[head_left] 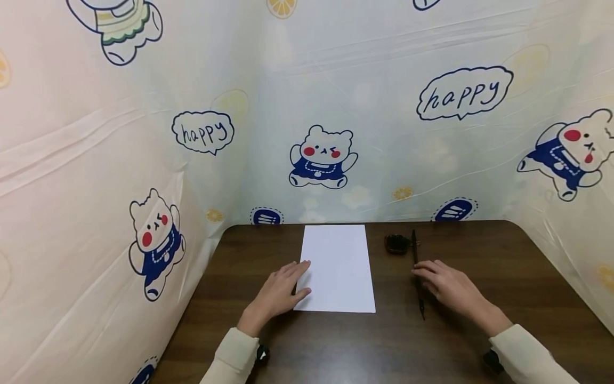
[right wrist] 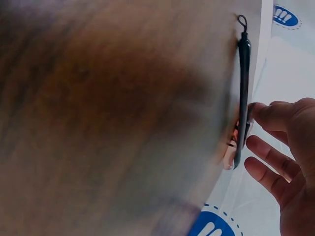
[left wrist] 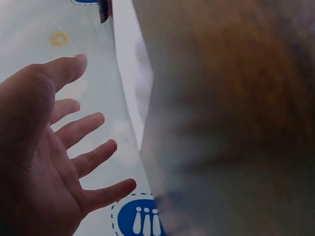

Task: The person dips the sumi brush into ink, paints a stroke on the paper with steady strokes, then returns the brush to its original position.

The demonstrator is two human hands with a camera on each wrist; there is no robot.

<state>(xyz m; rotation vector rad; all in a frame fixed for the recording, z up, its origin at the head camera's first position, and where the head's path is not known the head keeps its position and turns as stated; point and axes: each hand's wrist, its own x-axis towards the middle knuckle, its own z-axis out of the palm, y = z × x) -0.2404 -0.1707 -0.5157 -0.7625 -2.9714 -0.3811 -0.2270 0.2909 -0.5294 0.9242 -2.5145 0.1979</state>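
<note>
A blank white sheet of paper (head_left: 340,266) lies on the dark wooden table. My left hand (head_left: 279,290) is at its left edge, fingers spread; in the left wrist view the hand (left wrist: 54,142) seems held above the surface. To the right of the sheet lies a slim dark brush (head_left: 420,306) with a hanging loop at one end, best seen in the right wrist view. My right hand (head_left: 451,287) is over the brush's middle, fingers loosely bent; whether the fingertips touch it I cannot tell. Left of the brush's far end sits a small dark, shiny dish-like object (head_left: 397,244).
The table (head_left: 336,346) has rounded far corners. A printed cloth (head_left: 384,106) with bears and speech bubbles hangs close behind its far edge and along both sides.
</note>
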